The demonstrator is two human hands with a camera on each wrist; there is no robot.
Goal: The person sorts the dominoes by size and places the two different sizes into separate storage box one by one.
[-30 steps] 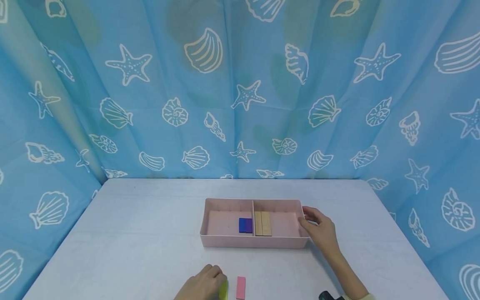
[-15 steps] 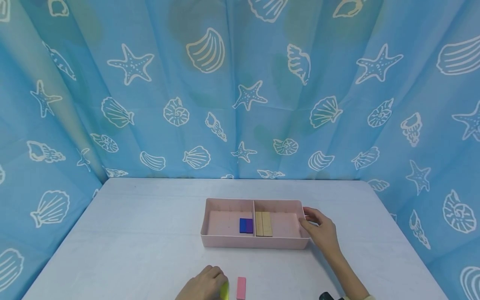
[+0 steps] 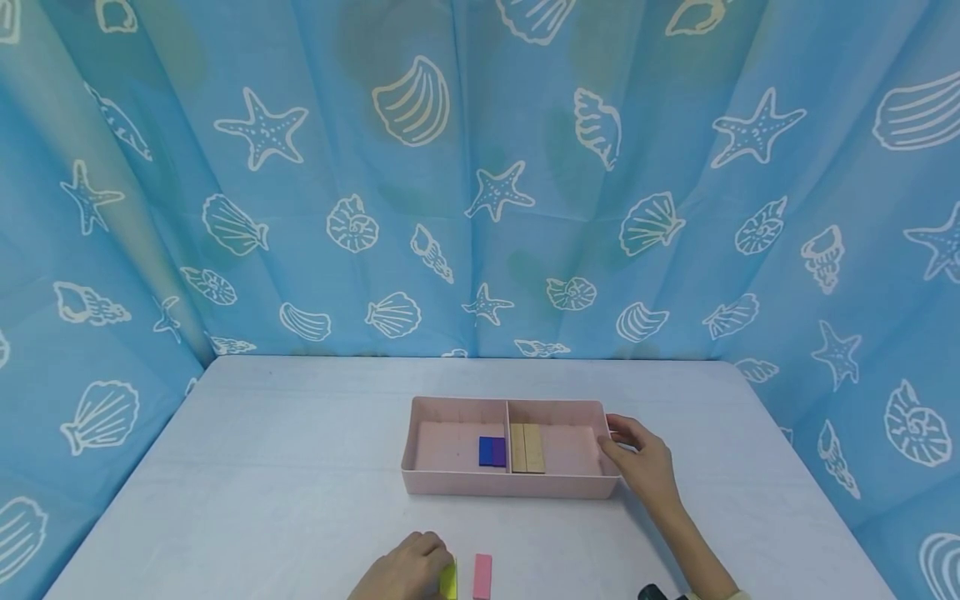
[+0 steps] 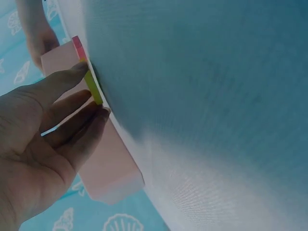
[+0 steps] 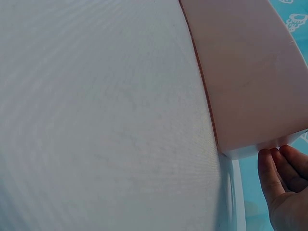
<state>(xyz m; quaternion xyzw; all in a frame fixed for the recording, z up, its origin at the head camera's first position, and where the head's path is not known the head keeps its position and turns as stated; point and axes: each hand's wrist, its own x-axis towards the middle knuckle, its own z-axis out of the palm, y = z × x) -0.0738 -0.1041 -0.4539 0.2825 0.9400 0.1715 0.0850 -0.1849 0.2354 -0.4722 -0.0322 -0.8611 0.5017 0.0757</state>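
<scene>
At the bottom of the head view, my left hand holds a yellow-green block between thumb and fingertips. The left wrist view shows that block standing out past the fingers, close over the white surface. Just right of it lies a flat pink block. My right hand grips the right end wall of a pink two-part box, with the thumb at the rim. From the right wrist view, fingertips touch the box's outer end wall.
Inside the box's left compartment, a blue block and a purple block sit against the divider. Two wooden blocks lie side by side in the right compartment. Behind the white table hangs a blue shell-print curtain.
The head view has shifted very slightly. My left hand and the yellow-green block have moved only a little; my right hand stays on the box's end.
</scene>
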